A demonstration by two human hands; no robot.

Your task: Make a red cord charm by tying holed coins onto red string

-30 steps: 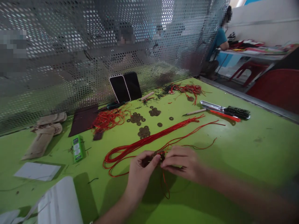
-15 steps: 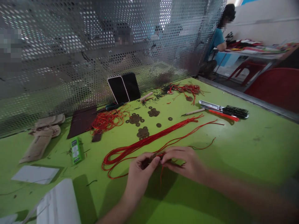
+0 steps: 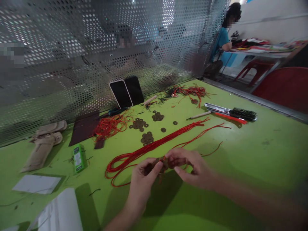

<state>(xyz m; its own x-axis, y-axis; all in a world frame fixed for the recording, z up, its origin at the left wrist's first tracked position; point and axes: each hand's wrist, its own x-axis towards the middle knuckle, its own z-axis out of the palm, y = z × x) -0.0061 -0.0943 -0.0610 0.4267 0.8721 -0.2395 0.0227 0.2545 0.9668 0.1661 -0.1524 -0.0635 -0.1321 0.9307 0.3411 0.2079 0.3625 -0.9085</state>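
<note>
Thumb and fingers of my left hand (image 3: 142,181) are closed on a cluster of brown coins (image 3: 164,163) with red cord among them. My right hand (image 3: 196,168) is at the cluster's right side, its thumb apart from its fingers. The index fingertip touches or nearly touches the coins; the other fingers are partly hidden. Just beyond both hands lies a long folded bundle of red cords (image 3: 154,146). Small heaps of round coins with holes (image 3: 147,138) sit behind the bundle, with a few single coins nearby.
A tangle of red thread (image 3: 109,126), a green box (image 3: 79,158) and white paper (image 3: 36,183) lie left. Toward the right are a brush (image 3: 243,114), an orange tool (image 3: 231,118) and a wooden-handled tool (image 3: 199,115). Phones (image 3: 121,94) lean by the perforated metal screen (image 3: 72,83).
My right thumb has come away from the fingers, where it was pinching at the piece. The coin cluster now shows more of its flat face toward me. My left hand keeps its hold.
</note>
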